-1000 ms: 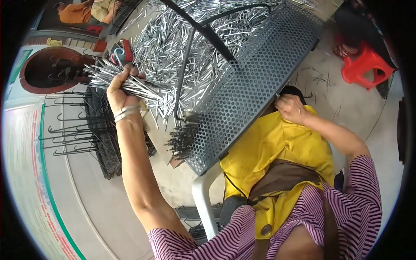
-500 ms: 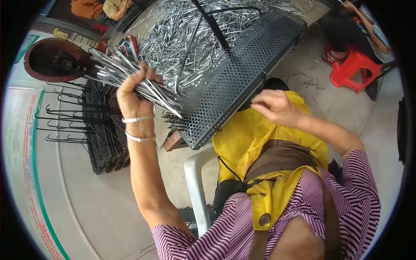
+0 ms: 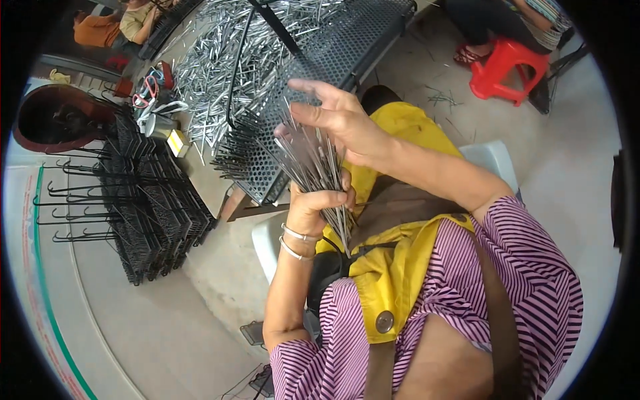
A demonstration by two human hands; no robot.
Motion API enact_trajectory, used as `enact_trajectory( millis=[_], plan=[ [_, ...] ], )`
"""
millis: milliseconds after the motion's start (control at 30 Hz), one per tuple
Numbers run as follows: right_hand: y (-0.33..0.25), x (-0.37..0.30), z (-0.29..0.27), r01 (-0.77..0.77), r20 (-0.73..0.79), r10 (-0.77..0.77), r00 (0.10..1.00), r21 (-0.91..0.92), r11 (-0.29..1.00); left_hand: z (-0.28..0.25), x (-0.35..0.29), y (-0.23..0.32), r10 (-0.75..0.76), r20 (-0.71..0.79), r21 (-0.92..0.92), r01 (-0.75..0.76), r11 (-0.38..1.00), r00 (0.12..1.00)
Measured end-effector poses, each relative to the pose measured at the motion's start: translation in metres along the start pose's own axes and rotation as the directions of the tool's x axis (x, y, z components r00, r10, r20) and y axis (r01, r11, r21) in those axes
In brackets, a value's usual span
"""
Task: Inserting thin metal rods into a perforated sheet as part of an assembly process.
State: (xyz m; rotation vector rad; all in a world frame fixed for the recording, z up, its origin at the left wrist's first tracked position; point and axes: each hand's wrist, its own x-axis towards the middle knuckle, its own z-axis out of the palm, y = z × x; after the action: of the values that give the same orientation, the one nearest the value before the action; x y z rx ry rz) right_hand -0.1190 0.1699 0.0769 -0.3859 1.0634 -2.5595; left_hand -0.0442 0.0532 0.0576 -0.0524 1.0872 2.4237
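My left hand [image 3: 319, 203] grips a bundle of thin silver metal rods [image 3: 313, 167] upright over my lap, just in front of the yellow apron [image 3: 393, 267]. My right hand [image 3: 340, 120] hovers at the top of the bundle with fingers spread, touching the rod tips. Behind the hands stands a black perforated metal table [image 3: 347, 47] heaped with loose silver rods [image 3: 227, 60]. Rods stick out through the holes at the table's near edge [image 3: 233, 157].
Stacks of black wire racks with hooks [image 3: 143, 200] stand on the floor to the left, beside a dark round basin [image 3: 57, 117]. A red plastic stool [image 3: 503, 67] and another person's legs are at the upper right. A second person sits at the upper left.
My left hand has carried the rod bundle from the left side of the table down to my lap. My right hand has come up to meet the top of the bundle.
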Motion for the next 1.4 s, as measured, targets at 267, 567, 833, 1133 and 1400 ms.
enact_trajectory(
  millis=[267, 567, 833, 1133, 1400],
  plan=[
    [0.03, 0.001, -0.016, -0.082, -0.067, 0.074, 0.995, -0.139, 0.987, -0.012, -0.005, -0.014, 0.055, -0.08, 0.182, -0.04, 0.982, 0.995],
    [0.043, 0.003, -0.038, -0.284, -0.091, 0.27, 0.959, -0.243, 0.928, -0.029, -0.009, -0.036, 0.017, -0.169, 0.087, -0.002, 0.996, 0.985],
    [0.018, 0.026, -0.049, -0.306, -0.061, 0.304, 0.951, -0.331, 0.892, -0.035, -0.011, -0.037, 0.016, -0.202, 0.038, -0.008, 0.999, 0.979],
    [0.015, 0.061, -0.046, 0.045, 0.005, -0.048, 0.999, -0.414, 0.909, -0.034, -0.016, -0.034, 0.038, -0.324, 0.115, -0.001, 0.993, 0.945],
    [0.039, 0.072, -0.02, 0.262, 0.17, -0.199, 0.965, -0.626, 0.734, -0.038, -0.025, -0.024, -0.015, -0.308, 0.165, 0.069, 0.984, 0.951]
  ],
)
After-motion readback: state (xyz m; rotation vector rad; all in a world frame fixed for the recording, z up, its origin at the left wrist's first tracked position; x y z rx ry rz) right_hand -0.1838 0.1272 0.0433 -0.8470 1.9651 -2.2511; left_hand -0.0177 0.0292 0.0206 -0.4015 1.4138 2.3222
